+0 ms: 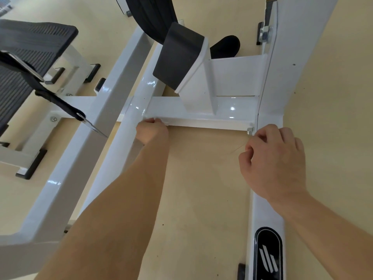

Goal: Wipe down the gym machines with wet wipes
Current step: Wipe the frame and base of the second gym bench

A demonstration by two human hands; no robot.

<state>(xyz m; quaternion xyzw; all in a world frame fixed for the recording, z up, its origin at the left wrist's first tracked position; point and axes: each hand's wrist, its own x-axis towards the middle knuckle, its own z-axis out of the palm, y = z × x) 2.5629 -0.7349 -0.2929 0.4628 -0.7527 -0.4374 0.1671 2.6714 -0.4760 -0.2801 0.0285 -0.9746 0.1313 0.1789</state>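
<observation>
Left grip (152,130) around wipe (161,121) at crossbar (201,117) edge

The left hand (152,131) and the right hand (276,158) are bare, and behind each wrist a bare forearm runs to the lower edge of the view, uncovered all the way. Beyond the hands, on the far side, lie a rounded black foot covering (226,46) and dark ribbed cloth (149,15). Whose they are cannot be told.
</observation>
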